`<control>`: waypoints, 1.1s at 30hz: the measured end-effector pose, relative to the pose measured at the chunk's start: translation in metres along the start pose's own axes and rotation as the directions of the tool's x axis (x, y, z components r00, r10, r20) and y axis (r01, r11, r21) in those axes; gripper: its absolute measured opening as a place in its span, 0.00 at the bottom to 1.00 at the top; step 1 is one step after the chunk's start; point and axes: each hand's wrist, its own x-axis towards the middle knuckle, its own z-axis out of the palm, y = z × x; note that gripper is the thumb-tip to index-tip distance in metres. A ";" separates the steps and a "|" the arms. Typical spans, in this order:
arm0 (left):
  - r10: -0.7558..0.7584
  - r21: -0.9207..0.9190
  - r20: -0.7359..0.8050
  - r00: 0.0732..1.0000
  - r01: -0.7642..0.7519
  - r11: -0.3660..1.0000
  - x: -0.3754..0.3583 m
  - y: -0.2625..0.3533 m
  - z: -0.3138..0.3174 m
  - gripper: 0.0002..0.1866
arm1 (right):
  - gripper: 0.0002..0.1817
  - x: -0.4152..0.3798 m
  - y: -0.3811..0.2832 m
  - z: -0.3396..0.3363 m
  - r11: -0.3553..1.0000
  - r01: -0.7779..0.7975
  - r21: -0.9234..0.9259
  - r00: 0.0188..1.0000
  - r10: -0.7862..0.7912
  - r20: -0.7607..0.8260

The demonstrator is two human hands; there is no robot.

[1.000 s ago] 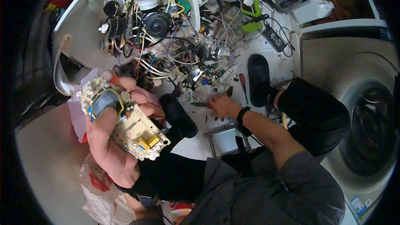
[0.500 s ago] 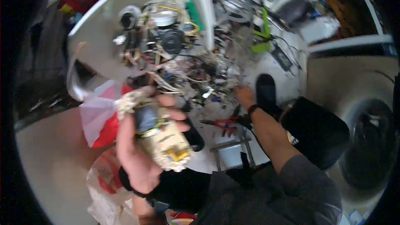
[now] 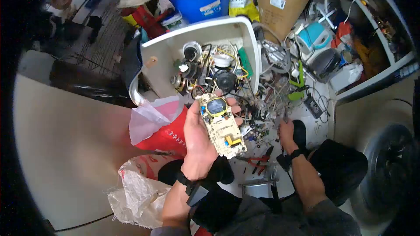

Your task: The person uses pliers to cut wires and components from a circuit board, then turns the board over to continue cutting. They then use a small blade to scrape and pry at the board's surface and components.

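My left hand holds a cream-coloured circuit board on its palm, fingers curled round the far edge. The board carries a dark round part in a yellow ring near its top and a yellow component near its bottom. To the right, my right hand is lowered at the edge of the scrap pile, its fingers closed together around something too small to make out. Red-handled pliers lie on the floor between my hands.
A white bin holding motors and wires stands ahead. Around it are a blue bucket, a cardboard box, a red bag and a woven sack. A black adapter lies at right.
The view has shifted, so the bin, hands and board appear elsewhere in it. The board is now sharper and still in my left hand. My right hand remains by the scrap pile.
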 end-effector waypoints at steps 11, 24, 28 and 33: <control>0.019 -0.056 0.034 0.999 -0.017 0.998 0.002 0.001 -0.003 0.27 | 0.17 -0.207 -0.277 -0.025 0.014 0.954 -0.300 0.222 -0.705 0.673; -0.007 0.086 -0.106 0.994 0.016 0.996 0.008 -0.014 0.007 0.23 | 0.17 -0.223 -0.260 -0.002 -0.309 0.908 -0.284 0.054 -0.585 0.809; -0.051 0.059 -0.072 0.996 0.056 0.997 0.011 -0.020 0.005 0.23 | 0.17 -0.220 -0.260 -0.005 -0.302 0.913 -0.274 0.066 -0.553 0.830; -0.078 0.108 -0.122 0.989 0.091 0.990 0.006 -0.026 0.009 0.24 | 0.16 -0.221 -0.259 -0.010 -0.320 0.891 -0.324 0.114 -0.531 0.839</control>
